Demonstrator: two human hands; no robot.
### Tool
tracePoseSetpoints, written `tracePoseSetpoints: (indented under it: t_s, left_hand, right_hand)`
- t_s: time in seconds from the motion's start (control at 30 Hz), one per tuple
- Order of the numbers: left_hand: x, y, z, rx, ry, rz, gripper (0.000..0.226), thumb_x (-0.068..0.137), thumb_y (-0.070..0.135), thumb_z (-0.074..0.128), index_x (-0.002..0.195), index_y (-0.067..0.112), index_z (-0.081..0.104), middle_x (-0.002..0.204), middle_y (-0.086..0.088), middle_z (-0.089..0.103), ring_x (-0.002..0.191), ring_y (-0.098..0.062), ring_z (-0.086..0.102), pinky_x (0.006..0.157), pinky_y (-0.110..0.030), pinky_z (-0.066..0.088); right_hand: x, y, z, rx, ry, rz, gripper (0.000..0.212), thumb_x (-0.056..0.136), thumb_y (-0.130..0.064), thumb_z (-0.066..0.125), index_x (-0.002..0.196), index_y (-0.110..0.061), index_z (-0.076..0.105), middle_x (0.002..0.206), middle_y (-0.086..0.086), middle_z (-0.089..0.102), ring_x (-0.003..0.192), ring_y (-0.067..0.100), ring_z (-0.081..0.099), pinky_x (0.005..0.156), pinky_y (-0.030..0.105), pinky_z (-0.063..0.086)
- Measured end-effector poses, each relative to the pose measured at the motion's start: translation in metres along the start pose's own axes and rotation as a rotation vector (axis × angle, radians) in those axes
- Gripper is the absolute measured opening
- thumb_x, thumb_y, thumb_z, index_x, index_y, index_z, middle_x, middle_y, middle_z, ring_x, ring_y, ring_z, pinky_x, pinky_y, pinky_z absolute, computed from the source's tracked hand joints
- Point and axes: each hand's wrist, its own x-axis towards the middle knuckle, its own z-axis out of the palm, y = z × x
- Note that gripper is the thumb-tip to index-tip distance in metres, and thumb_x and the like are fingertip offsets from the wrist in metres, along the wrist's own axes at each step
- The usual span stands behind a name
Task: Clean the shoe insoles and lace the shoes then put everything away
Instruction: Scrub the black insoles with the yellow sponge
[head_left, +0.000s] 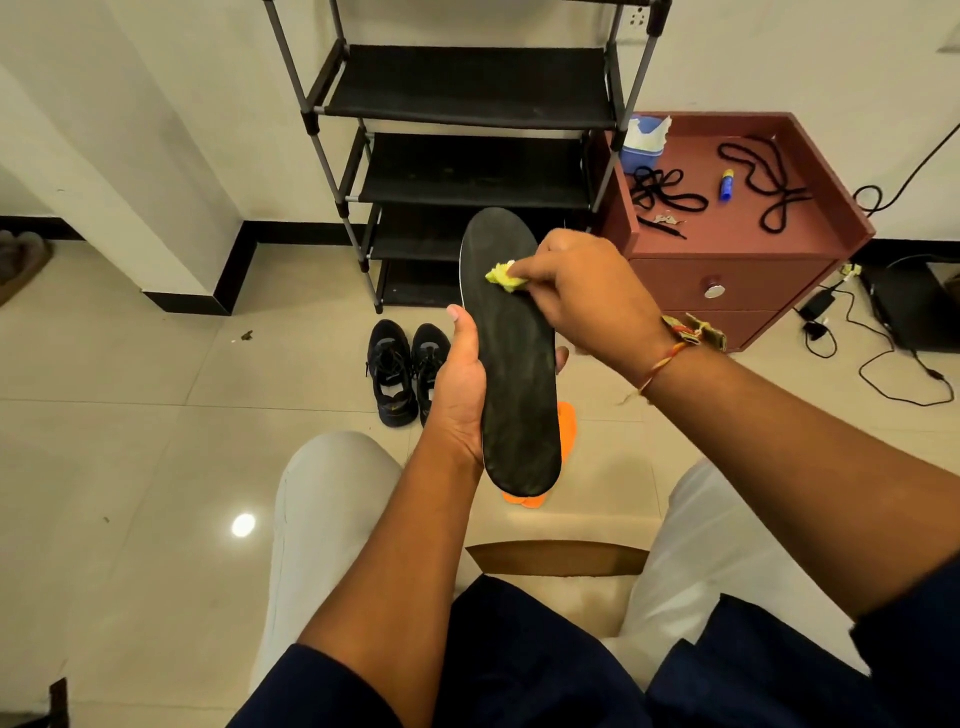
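Insole gripped in left hand; right hand pinches yellow cloth against it. Laces beyond right hand unthreaded; lacing, storage remain.

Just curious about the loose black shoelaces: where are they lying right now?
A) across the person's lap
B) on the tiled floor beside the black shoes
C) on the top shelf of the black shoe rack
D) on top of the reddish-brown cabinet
D: the loose black shoelaces lie in coils on top of the reddish-brown cabinet, near a small blue and yellow tube.
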Motion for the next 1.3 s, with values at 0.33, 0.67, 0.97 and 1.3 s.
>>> tracePoseSetpoints:
  t_s: [0.33, 0.67, 0.97, 1.3]
  left_hand:
    - [0.010, 0.008, -0.011, -0.100, 0.118, 0.080, 0.080, 0.094, 0.074, 0.038, 0.129, 0.007, 0.063, 0.117, -0.019, 0.069, 0.091, -0.033, 0.068, 0.089, -0.043, 0.055]
    - [0.005, 0.001, -0.002, -0.025, 0.146, 0.045, 0.074, 0.096, 0.071, 0.032, 0.116, 0.010, 0.069, 0.106, -0.013, 0.076, 0.096, -0.026, 0.075, 0.082, -0.037, 0.061]
    - [0.005, -0.001, 0.000, 0.069, 0.231, 0.089, 0.060, 0.100, 0.061, 0.038, 0.134, 0.017, 0.061, 0.112, -0.012, 0.075, 0.095, -0.025, 0.075, 0.071, -0.036, 0.063]
    - [0.016, 0.002, -0.013, 0.003, 0.308, 0.190, 0.055, 0.099, 0.061, 0.044, 0.131, 0.020, 0.061, 0.118, -0.011, 0.073, 0.106, -0.033, 0.071, 0.088, -0.050, 0.060]
  right_hand:
    - [-0.091, -0.032, 0.024, 0.313, -0.151, -0.006, 0.019, 0.085, -0.008, 0.075, 0.102, -0.014, 0.078, 0.090, 0.003, 0.069, 0.082, 0.020, 0.062, 0.070, 0.030, 0.053]
    - [-0.050, -0.020, 0.036, 0.011, 0.099, -0.024, 0.008, 0.087, -0.009, 0.069, 0.091, -0.008, 0.076, 0.079, 0.011, 0.061, 0.075, 0.031, 0.057, 0.061, 0.036, 0.046]
    - [-0.012, 0.001, 0.031, 0.045, 0.099, 0.083, 0.018, 0.088, -0.012, 0.063, 0.100, -0.011, 0.076, 0.089, 0.013, 0.065, 0.086, 0.033, 0.062, 0.071, 0.043, 0.050]
    - [-0.088, -0.025, 0.043, 0.370, -0.083, 0.143, 0.015, 0.091, -0.012, 0.069, 0.103, -0.018, 0.076, 0.094, -0.004, 0.069, 0.082, 0.005, 0.058, 0.069, 0.009, 0.042]
